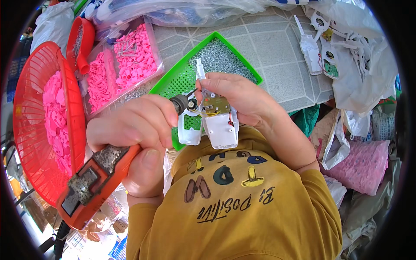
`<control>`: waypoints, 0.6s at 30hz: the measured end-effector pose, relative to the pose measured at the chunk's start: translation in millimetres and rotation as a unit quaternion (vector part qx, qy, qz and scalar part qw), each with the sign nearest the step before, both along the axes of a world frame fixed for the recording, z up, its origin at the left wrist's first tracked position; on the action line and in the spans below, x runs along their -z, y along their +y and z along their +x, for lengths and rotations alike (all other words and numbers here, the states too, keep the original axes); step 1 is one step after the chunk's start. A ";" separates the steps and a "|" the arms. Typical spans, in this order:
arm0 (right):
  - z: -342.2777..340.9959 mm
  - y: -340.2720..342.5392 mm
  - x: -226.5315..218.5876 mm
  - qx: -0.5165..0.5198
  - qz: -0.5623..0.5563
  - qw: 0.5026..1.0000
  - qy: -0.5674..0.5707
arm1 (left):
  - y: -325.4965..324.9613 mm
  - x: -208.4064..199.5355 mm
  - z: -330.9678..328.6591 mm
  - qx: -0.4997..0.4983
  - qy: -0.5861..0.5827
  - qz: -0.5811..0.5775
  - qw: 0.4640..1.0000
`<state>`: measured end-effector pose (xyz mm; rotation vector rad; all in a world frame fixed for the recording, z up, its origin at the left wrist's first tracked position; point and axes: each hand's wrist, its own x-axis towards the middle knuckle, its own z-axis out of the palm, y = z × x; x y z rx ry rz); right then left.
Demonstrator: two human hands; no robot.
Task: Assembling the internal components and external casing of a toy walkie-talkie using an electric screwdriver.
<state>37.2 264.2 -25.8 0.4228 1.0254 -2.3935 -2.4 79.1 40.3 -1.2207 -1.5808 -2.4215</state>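
Observation:
My left hand (138, 130) is closed around an orange power screwdriver (117, 164); its dark chuck and thin bit point at a white plastic casing. This opened white casing (222, 130), with a circuit board, thin wires and a narrow ridged tip, is gripped by my right hand (229, 91). A second white shell part (189, 135) hangs beside it, joined near a small round piece. Below the casing's tip lies a green perforated tray (175, 82) heaped with small silver screws (221, 56). The bit's end is close to my right fingers; whether it touches a screw is unclear.
At the left stand a red basket (26, 108) of pink pieces, a clear divided box (158, 65) of pink parts, and a red scoop (82, 43). More white casings (310, 52) lie at the far right by plastic bags (359, 91). Pink wrapping (359, 167) sits right.

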 end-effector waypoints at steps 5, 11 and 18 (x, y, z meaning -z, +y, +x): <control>0.5 0.7 1.2 -0.016 -0.003 1.000 0.026 | 0.7 2.4 -11.6 0.057 0.061 -0.018 0.996; 1.0 0.2 3.5 -0.019 -0.002 0.999 0.032 | 2.4 5.1 -11.8 0.057 0.065 -0.011 0.996; 1.2 0.3 5.6 -0.019 -0.008 1.000 0.023 | 4.0 5.6 -12.3 0.060 0.061 -0.008 0.996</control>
